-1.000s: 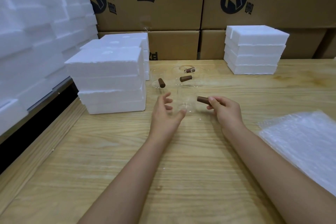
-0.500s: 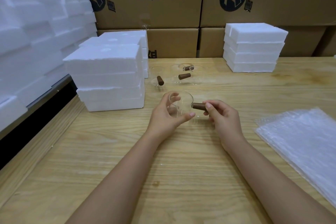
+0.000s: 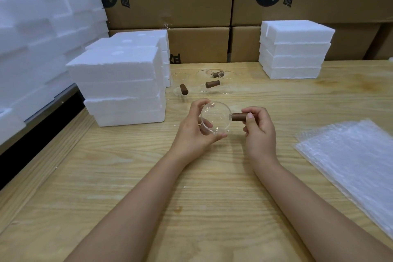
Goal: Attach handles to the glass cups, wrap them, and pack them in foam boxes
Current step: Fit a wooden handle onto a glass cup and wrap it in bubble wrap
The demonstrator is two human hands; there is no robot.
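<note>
A clear glass cup (image 3: 219,116) is lifted above the wooden table (image 3: 191,187), its mouth tilted toward me. My left hand (image 3: 195,132) grips the cup with fingers curled round its rim and side. A brown wooden handle (image 3: 238,116) sticks out of the cup's right side, and my right hand (image 3: 258,132) pinches its outer end. Three more glass cups with brown handles (image 3: 184,89) (image 3: 212,84) (image 3: 217,74) stand further back on the table.
White foam boxes are stacked at the left (image 3: 119,83), along the far left wall (image 3: 38,27) and at the back right (image 3: 295,49). A pile of bubble wrap sheets (image 3: 353,159) lies at the right. Cardboard cartons (image 3: 191,2) line the back.
My left hand took hold of the glass cup and raised it toward me. My right hand brought the brown handle against the cup's right side.
</note>
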